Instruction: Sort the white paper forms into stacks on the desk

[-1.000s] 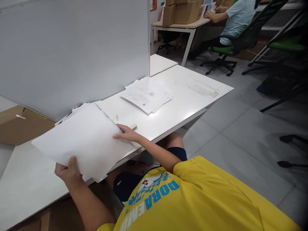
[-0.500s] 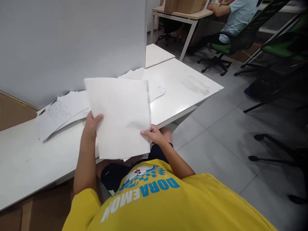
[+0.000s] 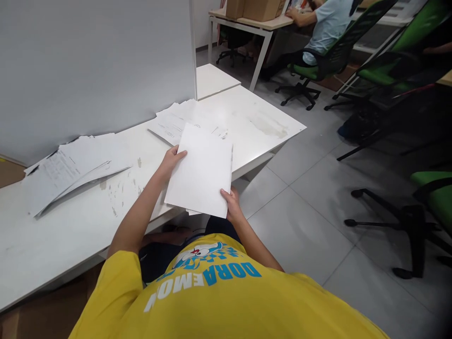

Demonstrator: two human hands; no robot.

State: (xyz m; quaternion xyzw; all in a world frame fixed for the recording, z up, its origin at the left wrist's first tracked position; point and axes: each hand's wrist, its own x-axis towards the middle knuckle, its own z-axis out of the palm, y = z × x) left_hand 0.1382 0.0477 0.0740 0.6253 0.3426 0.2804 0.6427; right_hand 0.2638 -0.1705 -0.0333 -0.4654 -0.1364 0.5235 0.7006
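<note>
The fingers [image 3: 178,154] of the left hand [image 3: 171,160] curl over the upper left edge of a sheaf [image 3: 201,172] of white sheets, thumb hidden beneath, while the right hand [image 3: 231,205] pinches the lower right corner, its fingers out of sight under the paper. Both hands are clamped on the sheaf, one at each opposite corner, which looks like a way to keep the loose sheets squared and flat rather than fanning apart. The sheaf hangs in the air, tilted, just off the near edge of the tabletop [image 3: 70,221], over the person's lap; a stray sheet edge peeks out below the right fingers. Beyond the left fingers lies a spread pile [image 3: 176,123] of printed forms, partly hidden behind the sheaf. Well off to the left of the left fingers a second, messier pile [image 3: 70,162] slumps against the grey partition [image 3: 95,66], probably pushed there to keep the middle free. Far beyond, another person [image 3: 323,23] sits in a green chair [image 3: 332,61] at a separate desk.
</note>
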